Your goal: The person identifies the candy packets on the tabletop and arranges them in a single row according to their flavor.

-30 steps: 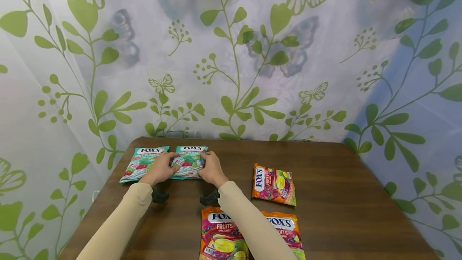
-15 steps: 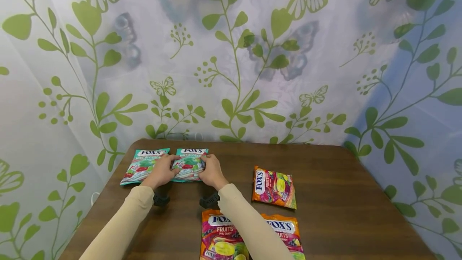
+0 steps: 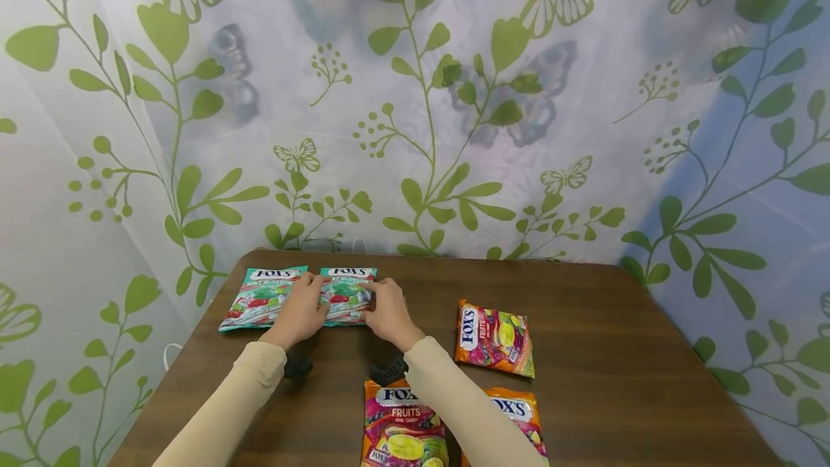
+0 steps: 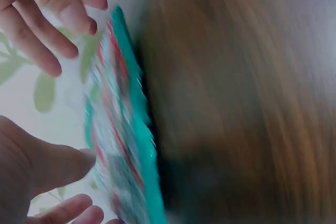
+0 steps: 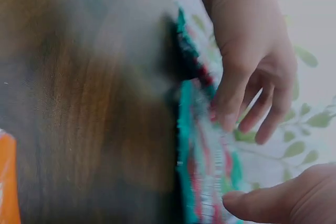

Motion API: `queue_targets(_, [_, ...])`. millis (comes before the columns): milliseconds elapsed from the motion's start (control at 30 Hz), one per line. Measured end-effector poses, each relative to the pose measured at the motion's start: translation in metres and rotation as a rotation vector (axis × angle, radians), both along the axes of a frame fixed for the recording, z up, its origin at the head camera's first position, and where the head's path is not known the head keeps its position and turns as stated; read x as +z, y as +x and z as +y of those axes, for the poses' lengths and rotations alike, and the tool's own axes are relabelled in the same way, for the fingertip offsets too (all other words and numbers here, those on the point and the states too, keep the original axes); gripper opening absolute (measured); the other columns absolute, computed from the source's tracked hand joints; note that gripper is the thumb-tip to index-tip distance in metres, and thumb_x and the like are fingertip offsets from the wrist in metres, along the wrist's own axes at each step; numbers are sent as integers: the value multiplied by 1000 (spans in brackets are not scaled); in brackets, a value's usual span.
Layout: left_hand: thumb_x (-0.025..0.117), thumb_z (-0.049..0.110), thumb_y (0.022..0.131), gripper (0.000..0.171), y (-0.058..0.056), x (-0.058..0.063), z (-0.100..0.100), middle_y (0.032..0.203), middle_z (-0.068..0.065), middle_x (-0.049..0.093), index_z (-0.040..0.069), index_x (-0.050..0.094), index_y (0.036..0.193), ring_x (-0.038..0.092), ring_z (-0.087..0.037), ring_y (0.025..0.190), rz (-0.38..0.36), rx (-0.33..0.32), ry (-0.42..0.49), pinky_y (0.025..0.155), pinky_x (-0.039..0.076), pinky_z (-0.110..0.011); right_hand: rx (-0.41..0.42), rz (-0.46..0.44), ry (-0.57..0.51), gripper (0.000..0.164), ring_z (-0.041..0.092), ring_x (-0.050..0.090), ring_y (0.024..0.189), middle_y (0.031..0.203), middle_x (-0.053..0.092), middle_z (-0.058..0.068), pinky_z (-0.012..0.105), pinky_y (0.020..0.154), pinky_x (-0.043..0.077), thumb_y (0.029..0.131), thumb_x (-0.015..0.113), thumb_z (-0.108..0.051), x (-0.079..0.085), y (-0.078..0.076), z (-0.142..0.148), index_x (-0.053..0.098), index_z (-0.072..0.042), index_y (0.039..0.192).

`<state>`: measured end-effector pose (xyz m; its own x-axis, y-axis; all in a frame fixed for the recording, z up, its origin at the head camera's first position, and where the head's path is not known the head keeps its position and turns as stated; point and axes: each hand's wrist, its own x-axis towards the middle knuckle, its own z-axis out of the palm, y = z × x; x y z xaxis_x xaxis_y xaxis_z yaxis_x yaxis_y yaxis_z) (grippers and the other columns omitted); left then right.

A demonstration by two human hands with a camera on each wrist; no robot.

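Observation:
Two teal candy bags printed "FOX'S Mint Blossom" lie side by side at the table's back left. My left hand (image 3: pixel 301 312) is at the near left side of the inner mint candy bag (image 3: pixel 347 297), its thumb tip (image 4: pixel 86 160) at the bag's face in the left wrist view. On the other side my right hand (image 3: pixel 392 314) has its fingers loosely bent, thumb tip (image 5: pixel 233 199) right by the bag's edge. Neither hand grips it. The outer mint candy bag (image 3: pixel 254 303) rests left of my left hand, partly overlapped by it.
An orange fruit candy bag (image 3: pixel 494 340) lies turned sideways at the right. Closer to me are two more, one fruit candy bag (image 3: pixel 405 427) and another (image 3: pixel 519 413) partly hidden under my right sleeve. A patterned curtain (image 3: pixel 415 128) hangs behind the brown table (image 3: pixel 603 352).
Both hands have loosened from the inner mint candy bag, and the right hand has drawn slightly right. The bags stay where they were; the head view has shifted a little.

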<state>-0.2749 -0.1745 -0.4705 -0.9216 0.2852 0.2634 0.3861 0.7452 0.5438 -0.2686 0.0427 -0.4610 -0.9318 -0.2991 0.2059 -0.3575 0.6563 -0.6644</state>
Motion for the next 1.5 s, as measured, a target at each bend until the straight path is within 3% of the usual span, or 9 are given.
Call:
queue_targets(100, [72,8,105,47,-12,-22,1,126,-28,52,-5,57,147,54,-34,91,147,-63,35,72,50,-47,53,-4,-36,46,24,69,86,125,70,27,33,69,57,95,83,2,9,8,12,69,8,139])
queue_targets(233, [75,10,104,47,-5,-13,18,130,-28,55,-4,58,145,56,-45,116,204,-111,98,89,56,-57,95,-12,-60,44,19,72,81,123,74,24,31,70,61,96,84,-3,22,18,28,71,6,137])
queue_targets(333, [76,0,100,48,17,21,40,133,-30,58,-7,58,144,55,-50,124,138,-130,141,99,52,-67,99,-11,-67,46,23,74,86,127,73,23,36,75,64,95,87,-6,30,25,40,71,3,138])
queue_targets(500, [75,5,104,47,28,39,62,134,-22,62,-4,58,147,58,-44,127,71,-164,140,102,53,-61,76,-12,-58,52,25,73,90,129,73,21,37,76,64,92,91,-10,37,37,64,71,-2,139])
queue_targets(900, [76,14,105,48,41,46,87,135,-13,68,6,59,150,68,-33,118,-34,-320,245,98,58,-53,-2,-88,-81,53,31,73,98,123,74,13,43,79,64,91,92,-11,54,66,123,73,-11,141])
queue_targets(1067, [75,20,107,47,49,50,101,134,-12,68,8,59,150,67,-36,123,-112,-372,280,104,56,-54,-3,-69,-81,54,24,73,94,121,75,9,40,79,63,91,92,-12,54,75,141,73,-11,142])
queue_targets(1300, [76,25,106,52,54,54,119,137,-14,66,10,57,152,64,-35,128,-193,-451,284,108,53,-57,-11,-61,-100,58,23,74,93,122,74,13,32,74,62,90,93,-15,60,80,165,71,-8,144])
queue_targets(1500, [75,27,107,53,55,54,126,138,-14,65,10,55,154,66,-32,124,-254,-481,286,106,56,-53,-57,-67,-91,63,31,75,101,128,74,16,36,76,63,90,94,-19,59,82,185,69,-9,147])
